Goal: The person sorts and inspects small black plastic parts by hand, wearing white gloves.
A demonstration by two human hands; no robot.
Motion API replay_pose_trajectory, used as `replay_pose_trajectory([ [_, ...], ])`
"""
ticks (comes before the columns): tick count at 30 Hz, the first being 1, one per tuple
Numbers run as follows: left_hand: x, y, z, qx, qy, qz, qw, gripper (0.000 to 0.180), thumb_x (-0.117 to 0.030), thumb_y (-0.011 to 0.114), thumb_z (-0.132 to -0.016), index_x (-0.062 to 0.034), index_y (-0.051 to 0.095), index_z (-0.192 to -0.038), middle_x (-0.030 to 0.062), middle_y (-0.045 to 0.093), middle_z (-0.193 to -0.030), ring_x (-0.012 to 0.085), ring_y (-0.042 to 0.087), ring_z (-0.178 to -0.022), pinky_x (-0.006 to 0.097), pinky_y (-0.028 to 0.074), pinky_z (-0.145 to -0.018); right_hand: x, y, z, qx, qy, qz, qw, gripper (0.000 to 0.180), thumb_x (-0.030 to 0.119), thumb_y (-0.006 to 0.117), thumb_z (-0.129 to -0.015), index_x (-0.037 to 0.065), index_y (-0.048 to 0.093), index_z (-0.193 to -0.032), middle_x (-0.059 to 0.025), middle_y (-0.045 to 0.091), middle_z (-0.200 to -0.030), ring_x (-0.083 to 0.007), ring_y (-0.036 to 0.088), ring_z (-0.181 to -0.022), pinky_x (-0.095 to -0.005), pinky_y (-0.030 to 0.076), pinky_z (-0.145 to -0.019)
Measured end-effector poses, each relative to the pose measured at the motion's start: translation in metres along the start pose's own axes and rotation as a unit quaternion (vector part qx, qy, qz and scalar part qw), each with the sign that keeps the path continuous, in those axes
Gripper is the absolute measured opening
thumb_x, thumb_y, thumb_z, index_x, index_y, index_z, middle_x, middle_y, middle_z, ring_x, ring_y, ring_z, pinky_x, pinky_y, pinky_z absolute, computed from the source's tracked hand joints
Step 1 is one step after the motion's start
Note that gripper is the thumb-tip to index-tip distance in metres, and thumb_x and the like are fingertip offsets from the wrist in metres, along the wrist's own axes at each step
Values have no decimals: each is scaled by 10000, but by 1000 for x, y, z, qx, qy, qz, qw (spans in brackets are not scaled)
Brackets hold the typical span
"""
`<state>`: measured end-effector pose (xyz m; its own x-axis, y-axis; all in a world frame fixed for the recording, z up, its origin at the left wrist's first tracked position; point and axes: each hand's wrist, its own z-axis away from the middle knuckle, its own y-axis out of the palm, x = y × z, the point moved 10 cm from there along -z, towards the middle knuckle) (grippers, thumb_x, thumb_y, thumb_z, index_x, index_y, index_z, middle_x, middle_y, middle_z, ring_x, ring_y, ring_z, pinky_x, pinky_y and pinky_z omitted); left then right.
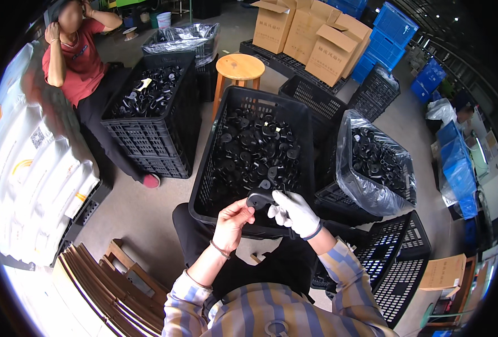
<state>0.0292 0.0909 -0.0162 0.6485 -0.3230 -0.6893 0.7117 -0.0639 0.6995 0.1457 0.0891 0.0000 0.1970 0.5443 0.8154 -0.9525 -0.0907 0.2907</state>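
Above the near edge of a large black crate, both hands hold one black plastic part with a rounded disc-like end. My bare left hand pinches its left side between thumb and fingers. On the other side my right hand, in a white glove, closes round the part with its fingers curled. Something small and dark shows below the right palm; I cannot tell what it is. Inside the crate lies a heap of similar black parts.
A bag-lined crate of black parts stands at right, beside slatted black crates. Beyond are a wooden stool and cardboard boxes. A seated person is at far left, by another filled crate. Flattened cardboard leans lower left.
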Motion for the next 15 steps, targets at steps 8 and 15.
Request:
replay_pose_trajectory([
  [8,3,3,-1,28,-14,-1,1000,115,-7,556,-732,-19,572,-845,-7,548,-687,60,482,-560,162,391,-545,-5,-3,-8,15,20,-18,1000,238,314,488,-806,78,510,-785,-41,540,-604,-40,450,-391,-133,264,-291],
  [15,2,1,0,19,-8,-45,999,77,-14,554,-741,-2,564,-817,12,551,-668,82,521,-561,190,433,-543,-5,-3,-10,13,26,-23,999,216,304,500,-801,89,501,-777,-45,541,-602,-48,457,-391,-137,270,-287],
])
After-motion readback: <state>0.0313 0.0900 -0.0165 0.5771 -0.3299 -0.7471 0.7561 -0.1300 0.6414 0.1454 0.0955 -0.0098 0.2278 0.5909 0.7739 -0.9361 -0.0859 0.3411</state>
